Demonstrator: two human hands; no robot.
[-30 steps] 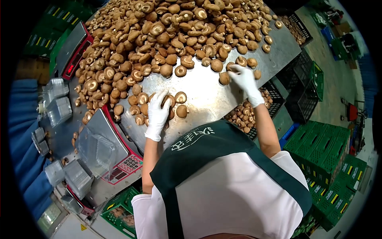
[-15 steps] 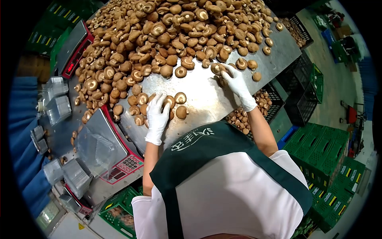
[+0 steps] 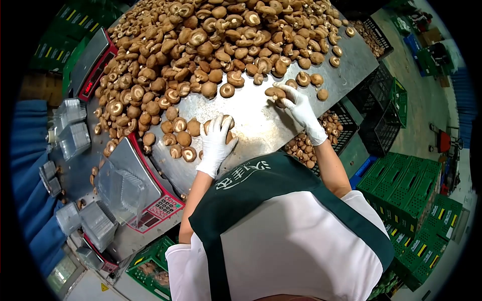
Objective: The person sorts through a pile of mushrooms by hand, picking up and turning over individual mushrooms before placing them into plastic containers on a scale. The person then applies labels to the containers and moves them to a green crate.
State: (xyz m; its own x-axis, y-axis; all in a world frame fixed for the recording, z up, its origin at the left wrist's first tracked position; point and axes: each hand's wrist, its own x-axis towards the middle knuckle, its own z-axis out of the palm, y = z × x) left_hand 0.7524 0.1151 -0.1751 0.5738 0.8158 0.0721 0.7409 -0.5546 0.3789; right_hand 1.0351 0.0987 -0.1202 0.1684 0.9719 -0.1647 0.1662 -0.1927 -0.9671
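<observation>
White-gloved right hand seemingly pinches round brown mushrooms.

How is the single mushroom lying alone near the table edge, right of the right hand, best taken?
Grip the lone mushroom across its round cap, thumb and finger on opposite rims, coming straight down from above. It lies flat with mostly bare steel table around it, so fingers should fit. The right hand, nearest, grips another mushroom.

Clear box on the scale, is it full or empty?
Empty: the clear box on the scale is see-through, and only the grey scale top shows through it.
</observation>
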